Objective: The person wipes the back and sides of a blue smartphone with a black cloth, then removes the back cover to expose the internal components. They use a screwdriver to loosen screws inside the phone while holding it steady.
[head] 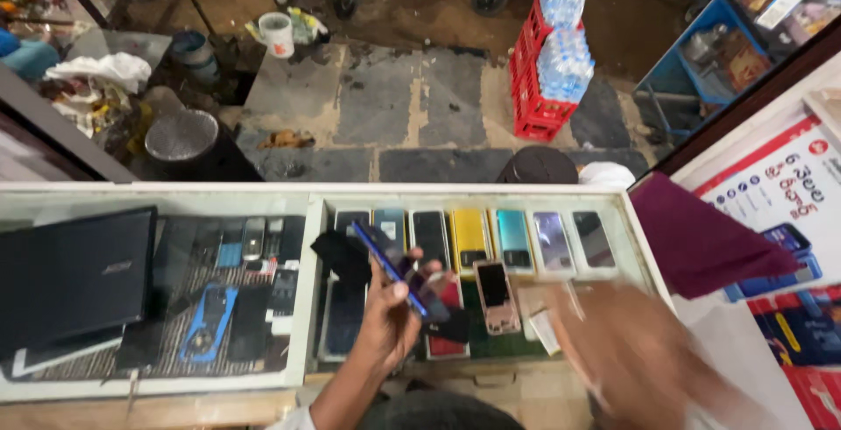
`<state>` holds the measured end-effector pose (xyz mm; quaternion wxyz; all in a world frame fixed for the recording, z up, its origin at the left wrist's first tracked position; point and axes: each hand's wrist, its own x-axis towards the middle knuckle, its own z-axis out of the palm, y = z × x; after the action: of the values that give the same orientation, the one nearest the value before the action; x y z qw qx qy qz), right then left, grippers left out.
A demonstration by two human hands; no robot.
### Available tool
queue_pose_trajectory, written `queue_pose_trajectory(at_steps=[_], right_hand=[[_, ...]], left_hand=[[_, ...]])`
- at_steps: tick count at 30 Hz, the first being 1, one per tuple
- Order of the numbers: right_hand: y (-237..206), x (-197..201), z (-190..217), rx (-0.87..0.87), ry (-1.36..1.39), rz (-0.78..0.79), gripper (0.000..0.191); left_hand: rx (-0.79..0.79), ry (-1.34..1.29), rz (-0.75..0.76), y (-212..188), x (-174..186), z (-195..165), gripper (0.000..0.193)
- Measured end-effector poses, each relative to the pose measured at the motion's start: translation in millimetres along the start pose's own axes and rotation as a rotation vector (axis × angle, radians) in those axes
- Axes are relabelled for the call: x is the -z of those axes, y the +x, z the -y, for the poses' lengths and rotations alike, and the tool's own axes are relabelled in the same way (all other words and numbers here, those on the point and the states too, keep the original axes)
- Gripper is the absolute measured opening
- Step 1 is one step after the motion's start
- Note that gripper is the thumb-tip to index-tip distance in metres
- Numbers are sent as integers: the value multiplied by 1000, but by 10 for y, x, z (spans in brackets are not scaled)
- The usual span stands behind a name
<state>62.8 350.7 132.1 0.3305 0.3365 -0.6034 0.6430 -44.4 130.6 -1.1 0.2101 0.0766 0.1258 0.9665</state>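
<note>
My left hand (392,314) holds a dark blue smartphone (392,265) edge-on, tilted up to the left, above a glass display counter (311,193). My right hand (635,355) is blurred by motion at the lower right, fingers spread, with nothing visibly in it, over the counter's right end. Under the glass lies a row of phones, among them a yellow phone (469,237) and a pink phone (495,297). A black cloth or pouch (343,255) lies just left of the held phone.
A black laptop (74,277) rests on the counter's left part. A maroon cloth (701,242) lies at the right beside printed posters (780,189). Beyond the counter are a paved floor, red crates with bottled water (550,62), a white bucket (278,34) and parked scooters.
</note>
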Motion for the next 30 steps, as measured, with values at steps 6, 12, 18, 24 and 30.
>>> queue_pose_trajectory(at_steps=[6, 12, 18, 24, 30], right_hand=[[251, 145, 389, 87, 25, 129, 112], [794, 241, -156, -618, -178, 188, 132], [669, 70, -393, -713, -128, 205, 136], [532, 21, -517, -755, -108, 98, 134], [451, -617, -368, -875, 517, 821, 113]], left_hand=[[21, -7, -3, -69, 11, 4, 67], [43, -4, 39, -168, -30, 12, 62], [63, -25, 67, -235, -73, -89, 58], [63, -29, 44, -255, -74, -125, 60], [71, -8, -57, -260, 54, -105, 67]])
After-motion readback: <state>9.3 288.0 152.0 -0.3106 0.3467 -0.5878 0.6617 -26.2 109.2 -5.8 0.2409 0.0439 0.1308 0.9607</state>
